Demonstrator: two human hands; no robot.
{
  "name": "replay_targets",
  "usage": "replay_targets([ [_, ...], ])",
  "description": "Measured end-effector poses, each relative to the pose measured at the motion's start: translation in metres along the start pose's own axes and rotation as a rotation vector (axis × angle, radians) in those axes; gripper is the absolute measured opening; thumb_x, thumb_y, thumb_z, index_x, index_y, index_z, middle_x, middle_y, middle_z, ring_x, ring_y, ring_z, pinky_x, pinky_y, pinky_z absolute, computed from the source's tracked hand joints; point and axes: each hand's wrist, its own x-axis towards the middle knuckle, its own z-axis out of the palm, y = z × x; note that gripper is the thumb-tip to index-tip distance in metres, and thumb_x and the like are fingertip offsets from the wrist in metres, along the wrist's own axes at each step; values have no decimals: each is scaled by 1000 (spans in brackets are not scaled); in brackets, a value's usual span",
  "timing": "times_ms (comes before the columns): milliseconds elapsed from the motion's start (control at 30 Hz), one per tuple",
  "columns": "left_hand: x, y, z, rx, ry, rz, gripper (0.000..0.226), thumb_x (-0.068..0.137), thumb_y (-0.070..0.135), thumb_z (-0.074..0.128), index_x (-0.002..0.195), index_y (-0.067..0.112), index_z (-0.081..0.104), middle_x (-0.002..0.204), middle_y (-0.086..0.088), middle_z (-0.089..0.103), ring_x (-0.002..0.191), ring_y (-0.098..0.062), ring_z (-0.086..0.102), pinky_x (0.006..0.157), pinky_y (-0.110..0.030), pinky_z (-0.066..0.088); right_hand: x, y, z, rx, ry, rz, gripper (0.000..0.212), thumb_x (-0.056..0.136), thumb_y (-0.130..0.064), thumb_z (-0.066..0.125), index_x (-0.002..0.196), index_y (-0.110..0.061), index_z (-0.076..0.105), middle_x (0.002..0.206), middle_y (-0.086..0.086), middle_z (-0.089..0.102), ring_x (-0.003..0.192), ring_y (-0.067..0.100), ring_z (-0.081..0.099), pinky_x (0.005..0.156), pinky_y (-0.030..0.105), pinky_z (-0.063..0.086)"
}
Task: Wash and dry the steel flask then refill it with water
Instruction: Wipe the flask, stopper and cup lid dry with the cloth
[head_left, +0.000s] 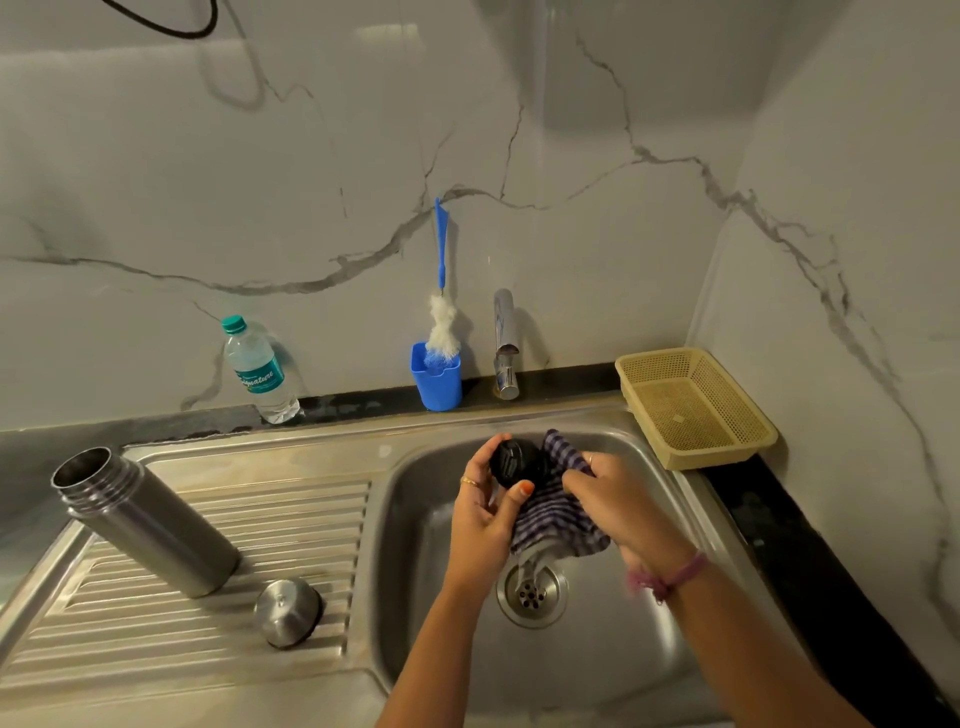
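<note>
The steel flask (148, 519) stands uncapped on the ribbed drainboard (311, 525) at the left. Its steel cup lid (287, 612) rests upside down nearby on the drainboard. Over the sink basin (415, 597), my left hand (483, 512) grips the flask's black inner stopper (514, 462) with thumb and fingers. My right hand (618, 499) holds a blue checked cloth (556, 514) against the stopper; the cloth hangs down toward the drain (531, 592).
A chrome tap (505, 343) rises behind the basin. A blue holder (436, 382) with a bottle brush (441, 312) stands left of the tap. A plastic water bottle (257, 366) sits on the dark ledge. A beige mesh basket (696, 405) occupies the right corner.
</note>
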Motion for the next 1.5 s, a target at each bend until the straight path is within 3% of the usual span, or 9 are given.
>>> replay_targets([
  [167,-2,6,-5,16,28,-79,47,93,1,63,135,18,50,122,-4,66,109,-9,67,84,-22,56,-3,-3,9,-133,62,-129,25,90,-8,46,103,-8,67,85,15,69,80,27,66,75,40,55],
  [333,1,12,0,-15,110,-91,45,90,2,68,129,18,53,116,-1,69,104,-10,69,80,-23,57,-12,-12,25,-192,133,-184,50,95,-8,45,144,-20,42,121,6,64,99,14,61,85,24,52],
  [467,11,13,-8,-31,214,-119,44,89,11,72,130,17,56,116,-1,70,99,-8,70,78,-23,57,-36,-10,40,-188,165,-325,53,95,-2,46,145,-14,37,135,4,56,116,13,57,98,20,44],
  [600,9,14,-22,129,32,-159,45,86,17,76,127,24,59,118,1,69,102,-9,69,86,-29,58,-25,-8,34,-229,228,-286,48,95,-5,45,142,-14,43,130,8,59,113,17,58,91,21,46],
  [833,14,21,-31,318,-4,-127,47,88,16,74,132,17,58,117,6,68,103,-6,67,93,-28,56,-14,-2,47,-644,181,-612,56,91,-3,54,144,-12,39,145,8,45,130,22,48,105,33,43],
  [933,15,19,-41,392,2,-135,55,89,6,70,140,10,51,130,-3,64,115,-12,63,102,-35,52,-24,15,60,-836,162,-796,66,76,1,67,137,-12,48,141,10,50,122,26,56,90,40,55],
  [1033,10,14,-47,425,-21,-137,55,88,9,72,139,11,52,128,-2,65,111,-10,65,98,-26,53,-25,17,67,-741,196,-719,68,72,6,72,135,-10,53,137,9,54,110,24,63,87,35,56],
  [1133,4,15,-49,446,-41,-102,50,86,17,76,133,16,57,118,3,68,105,-8,66,87,-15,53,-18,4,66,-576,160,-610,58,89,2,53,143,-17,42,143,1,46,124,18,52,102,31,46],
  [1500,0,9,-79,238,52,-157,53,87,8,73,136,18,54,126,0,64,109,-12,66,93,-30,56,-30,1,99,-685,73,-590,70,92,3,46,151,-29,24,155,-3,24,135,17,36,109,28,39],
])
